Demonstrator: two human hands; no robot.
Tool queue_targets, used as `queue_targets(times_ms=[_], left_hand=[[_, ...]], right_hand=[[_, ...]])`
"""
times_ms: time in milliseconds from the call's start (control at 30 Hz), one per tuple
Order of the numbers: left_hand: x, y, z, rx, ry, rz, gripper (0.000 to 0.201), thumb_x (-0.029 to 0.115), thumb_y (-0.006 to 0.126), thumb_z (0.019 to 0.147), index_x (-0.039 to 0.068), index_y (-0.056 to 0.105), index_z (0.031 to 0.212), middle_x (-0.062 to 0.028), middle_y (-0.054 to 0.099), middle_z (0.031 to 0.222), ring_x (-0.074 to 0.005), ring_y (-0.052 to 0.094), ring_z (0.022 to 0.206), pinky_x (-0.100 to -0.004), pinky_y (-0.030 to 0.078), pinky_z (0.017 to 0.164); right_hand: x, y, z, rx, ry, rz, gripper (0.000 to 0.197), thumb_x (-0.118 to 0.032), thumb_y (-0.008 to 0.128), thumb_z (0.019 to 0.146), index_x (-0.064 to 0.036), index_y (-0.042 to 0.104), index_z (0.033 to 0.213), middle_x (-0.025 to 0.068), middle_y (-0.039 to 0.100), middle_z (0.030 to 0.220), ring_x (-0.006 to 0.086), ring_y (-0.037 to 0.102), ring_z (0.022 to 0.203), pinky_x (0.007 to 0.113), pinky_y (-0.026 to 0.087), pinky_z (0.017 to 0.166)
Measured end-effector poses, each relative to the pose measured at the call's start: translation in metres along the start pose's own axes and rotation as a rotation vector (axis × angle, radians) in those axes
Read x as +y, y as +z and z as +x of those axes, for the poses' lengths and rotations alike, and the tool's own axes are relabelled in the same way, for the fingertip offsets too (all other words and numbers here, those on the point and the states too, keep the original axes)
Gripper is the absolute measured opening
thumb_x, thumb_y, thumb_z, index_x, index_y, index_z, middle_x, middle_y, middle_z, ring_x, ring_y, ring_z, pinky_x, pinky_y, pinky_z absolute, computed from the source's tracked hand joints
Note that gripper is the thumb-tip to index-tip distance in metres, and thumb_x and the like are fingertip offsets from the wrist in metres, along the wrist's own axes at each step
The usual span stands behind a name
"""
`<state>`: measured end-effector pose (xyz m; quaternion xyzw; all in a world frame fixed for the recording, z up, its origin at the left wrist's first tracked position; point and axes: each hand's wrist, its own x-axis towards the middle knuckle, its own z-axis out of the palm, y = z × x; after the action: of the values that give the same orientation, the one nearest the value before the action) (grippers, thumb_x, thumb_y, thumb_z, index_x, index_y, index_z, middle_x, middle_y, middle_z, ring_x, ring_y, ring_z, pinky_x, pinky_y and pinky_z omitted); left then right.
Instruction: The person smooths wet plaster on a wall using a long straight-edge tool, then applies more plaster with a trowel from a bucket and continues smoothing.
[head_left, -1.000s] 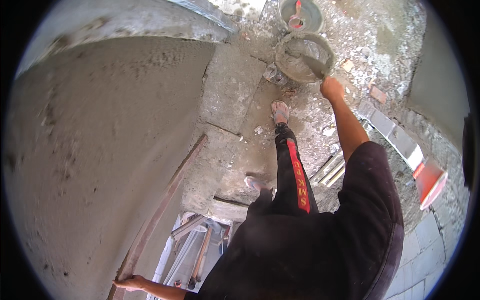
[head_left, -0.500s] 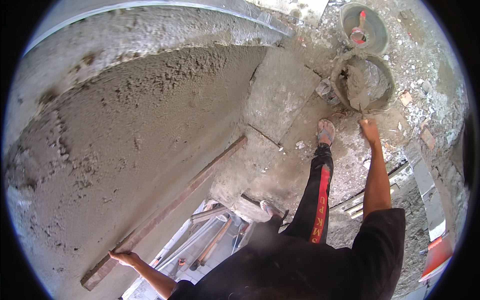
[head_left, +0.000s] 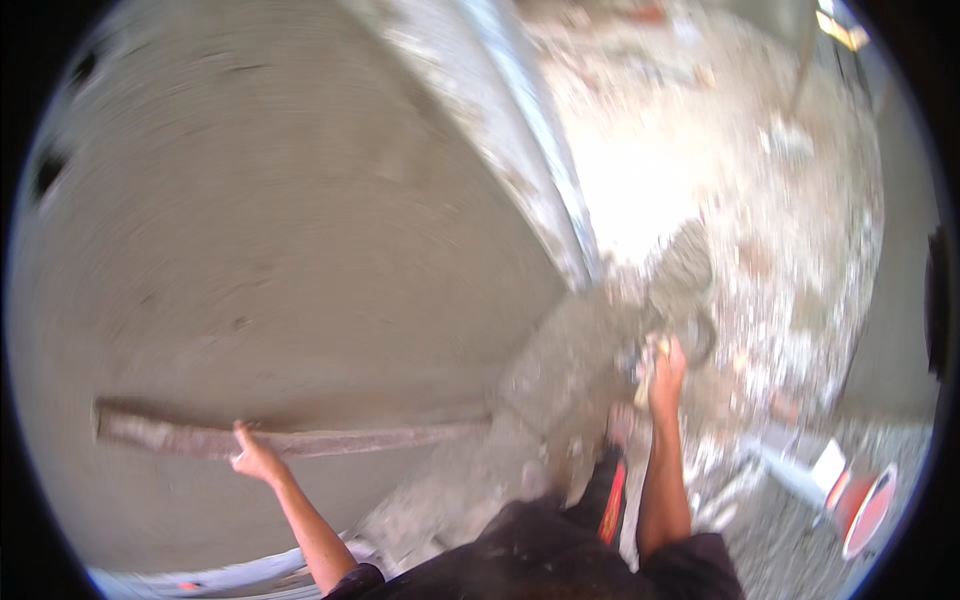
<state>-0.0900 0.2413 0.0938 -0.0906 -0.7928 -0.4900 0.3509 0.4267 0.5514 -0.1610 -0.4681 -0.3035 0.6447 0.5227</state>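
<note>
My left hand (head_left: 258, 458) grips a long, mortar-stained straightedge (head_left: 340, 440) near its left end. The bar lies roughly level against the wet grey plaster wall (head_left: 300, 230). Off to the right, my right hand (head_left: 667, 380) is closed around a trowel handle (head_left: 660, 347). Just beyond it is a grey heap of mortar (head_left: 685, 262), seemingly on the trowel's blade; blur hides the blade itself. Part of a round bucket (head_left: 702, 338) shows behind that hand.
A pale-edged ledge (head_left: 545, 150) bounds the plaster on the right. Beyond lies debris-strewn ground (head_left: 760, 240), glaring in places. A red and white round-ended object (head_left: 865, 510) sits at lower right. My foot (head_left: 621, 422) stands below the bucket.
My view has swung toward the wall, blurring the picture. The right hand has lifted the trowel with mortar out of the bucket. My left hand still holds the straightedge, now nearly level in view.
</note>
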Motion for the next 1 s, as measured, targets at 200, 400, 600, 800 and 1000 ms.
queue_targets(times_ms=[200,400,600,800,1000], left_hand=[[0.05,0.011,-0.027,-0.171,0.06,-0.449,0.029,0.003,0.072,0.085,-0.008,0.061,0.109,-0.0103,0.069,0.097,-0.0183,0.064,0.08,-0.0318,0.051,0.076],[0.039,0.003,-0.025,-0.134,0.049,-0.416,0.038,0.006,0.077,0.076,-0.009,0.062,0.107,-0.0165,0.071,0.094,-0.0263,0.069,0.082,-0.038,0.052,0.076],[0.052,0.011,-0.039,-0.218,-0.06,-0.396,0.04,0.009,0.079,0.074,-0.009,0.062,0.105,-0.0201,0.071,0.092,-0.0323,0.07,0.081,-0.04,0.053,0.075],[0.046,0.003,-0.029,-0.136,-0.011,-0.405,0.038,0.008,0.079,0.073,-0.008,0.063,0.104,-0.0184,0.071,0.088,-0.0305,0.07,0.077,-0.0394,0.052,0.072],[0.043,0.006,-0.031,-0.106,-0.01,-0.393,0.038,0.008,0.079,0.074,-0.006,0.063,0.105,-0.0166,0.071,0.089,-0.0283,0.069,0.078,-0.0391,0.052,0.073]], right_hand=[[-0.165,0.135,-0.064,0.344,-0.819,0.262,0.051,-0.001,0.062,0.091,-0.0019,0.039,0.136,0.0059,0.056,0.093,0.0126,0.053,0.064,0.026,0.047,0.052],[-0.327,0.26,-0.08,0.522,-1.287,0.48,0.052,-0.001,0.058,0.092,-0.0026,0.033,0.139,0.0087,0.055,0.099,0.0148,0.054,0.065,0.028,0.046,0.05],[-0.24,0.284,-0.009,0.161,-1.167,-1.31,0.049,-0.019,0.05,0.092,0.0037,0.041,0.134,0.0252,0.063,0.087,0.0448,0.063,0.075,0.054,0.049,0.065],[-0.091,0.2,-0.083,-0.075,-0.77,-1.031,0.044,-0.017,0.062,0.086,0.0027,0.046,0.122,0.0288,0.064,0.087,0.0455,0.064,0.081,0.05,0.051,0.072],[-0.296,0.294,-0.063,-0.258,-0.845,-0.4,0.025,-0.023,0.049,0.097,0.001,0.052,0.089,0.0126,0.058,0.066,0.0229,0.062,0.058,0.039,0.047,0.052]])
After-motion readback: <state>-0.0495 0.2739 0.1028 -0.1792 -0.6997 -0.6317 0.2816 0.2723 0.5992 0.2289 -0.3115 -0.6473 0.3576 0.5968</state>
